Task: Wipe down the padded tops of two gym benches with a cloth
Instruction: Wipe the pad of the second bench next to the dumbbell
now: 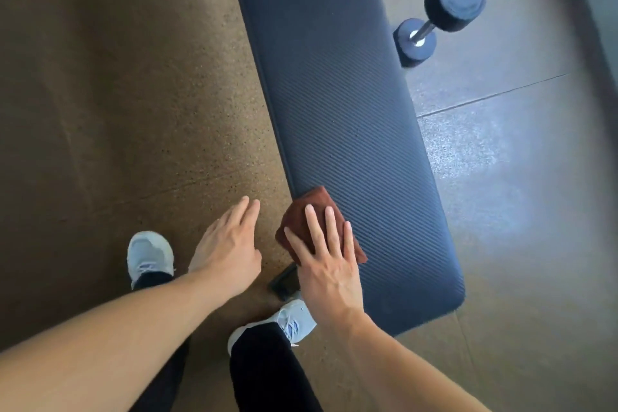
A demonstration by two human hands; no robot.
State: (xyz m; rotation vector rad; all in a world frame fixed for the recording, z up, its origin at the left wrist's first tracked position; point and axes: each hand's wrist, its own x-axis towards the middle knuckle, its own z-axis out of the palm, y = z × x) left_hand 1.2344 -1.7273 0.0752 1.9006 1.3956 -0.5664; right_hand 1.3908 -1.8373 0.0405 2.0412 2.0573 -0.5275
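A long dark padded bench (pixel 337 90) with a ribbed top runs from the top centre down to the lower right. A folded brown cloth (pixel 312 207) lies on its near left edge. My right hand (pixel 326 264) presses flat on the cloth, fingers spread and pointing up the bench. Left of the bench, my left hand (pixel 227 247) hovers above the floor, fingers loosely extended and holding nothing. Only one bench is in view.
A black dumbbell (pixel 438 15) lies on the floor right of the bench. My two pale sneakers (pixel 148 256) (pixel 284 321) stand on the speckled brown floor (pixel 117 110) left of the bench. A dark bench foot (pixel 284 281) shows under the near edge.
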